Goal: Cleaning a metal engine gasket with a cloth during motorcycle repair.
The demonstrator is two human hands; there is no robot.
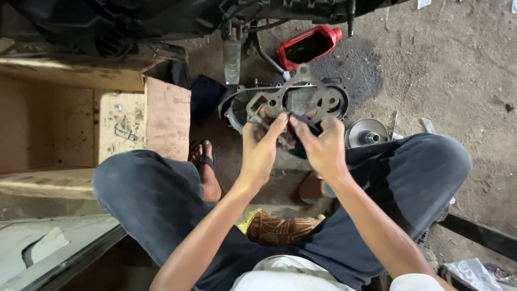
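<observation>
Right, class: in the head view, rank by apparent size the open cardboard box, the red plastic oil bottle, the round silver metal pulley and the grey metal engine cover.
1. Open cardboard box
2. Grey metal engine cover
3. Red plastic oil bottle
4. Round silver metal pulley, which looks close to the bottle, so that order is unsure.

Red oil bottle (308, 46): flat-sided plastic w/ dark panel on its face, lying on dirt floor under vehicle, top centre. Open cardboard box (75, 124): brown, stained, flaps out, left of person's knee. Crumpled clear plastic bag (474, 272): bottom right corner. No signs or screens noted.
</observation>
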